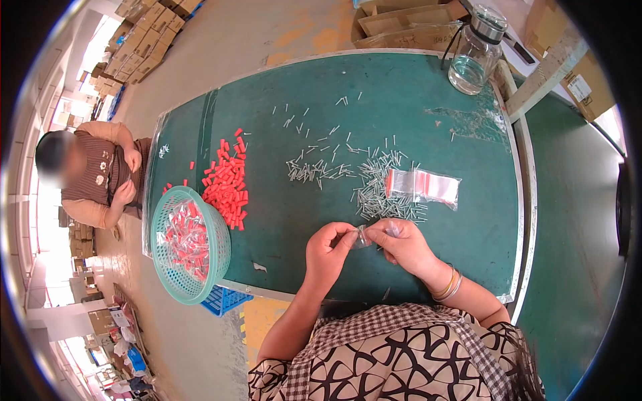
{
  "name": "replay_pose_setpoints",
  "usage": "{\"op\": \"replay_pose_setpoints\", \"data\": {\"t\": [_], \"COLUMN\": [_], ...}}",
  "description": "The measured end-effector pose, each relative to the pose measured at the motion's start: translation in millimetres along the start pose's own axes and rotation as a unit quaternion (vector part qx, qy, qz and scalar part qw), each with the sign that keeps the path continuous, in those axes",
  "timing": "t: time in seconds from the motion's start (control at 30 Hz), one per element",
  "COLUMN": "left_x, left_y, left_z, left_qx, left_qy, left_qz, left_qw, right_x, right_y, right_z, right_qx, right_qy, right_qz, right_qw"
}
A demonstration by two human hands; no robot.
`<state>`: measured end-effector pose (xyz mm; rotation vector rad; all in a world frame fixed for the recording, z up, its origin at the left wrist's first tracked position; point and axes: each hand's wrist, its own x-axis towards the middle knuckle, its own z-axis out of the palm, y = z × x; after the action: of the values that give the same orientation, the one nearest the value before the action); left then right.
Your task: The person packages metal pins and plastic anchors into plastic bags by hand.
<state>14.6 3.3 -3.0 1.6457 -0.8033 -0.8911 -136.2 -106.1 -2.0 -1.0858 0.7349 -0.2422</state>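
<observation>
My left hand (329, 252) is closed in a pinch on one edge of a small clear plastic bag (362, 238). Thumb and fingers of my right hand (406, 248) pinch the bag's other side, and more clear plastic shows above its knuckles. What the bag contains, if anything, is too small to tell. Just beyond my hands lies a heap of silver screws (374, 184), with a stack of clear zip bags (435, 187) with red strips resting on its right part. A second, looser group of screws (307, 171) is spread to the left.
Small red plastic plugs (227, 180) are piled on the green table (267, 260). Beside them, a teal basket (222, 244) holds filled bags (187, 240) at the table's edge. A glass bottle (468, 70) stands far right. Another person (100, 170) sits beyond the left end.
</observation>
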Motion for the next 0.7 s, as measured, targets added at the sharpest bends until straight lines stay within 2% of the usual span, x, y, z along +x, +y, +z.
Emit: {"op": "replay_pose_setpoints", "data": {"t": [0.53,0.63,0.67,0.7], "left_x": [0.1,0.1,0.4,1.9], "left_y": [-1.8,-0.6,0.8,4.4], "left_z": [-0.1,-0.1,0.0,1.8], "left_qx": [0.032,0.030,0.029,0.104], "left_qy": [0.007,0.008,0.008,0.054], "left_qz": [0.017,0.018,0.018,0.096], "left_qw": [0.999,0.999,0.999,0.989], "right_x": [-1.1,-3.0,-1.4,1.8], "right_y": [-2.0,-5.1,-0.8,4.5], "right_z": [0.2,3.5,3.2,3.3], "right_qx": [-0.039,-0.083,-0.124,-0.164], "right_qy": [0.014,0.037,0.056,0.075], "right_qz": [-0.008,-0.061,-0.126,-0.191], "right_qw": [0.999,0.994,0.983,0.965]}}
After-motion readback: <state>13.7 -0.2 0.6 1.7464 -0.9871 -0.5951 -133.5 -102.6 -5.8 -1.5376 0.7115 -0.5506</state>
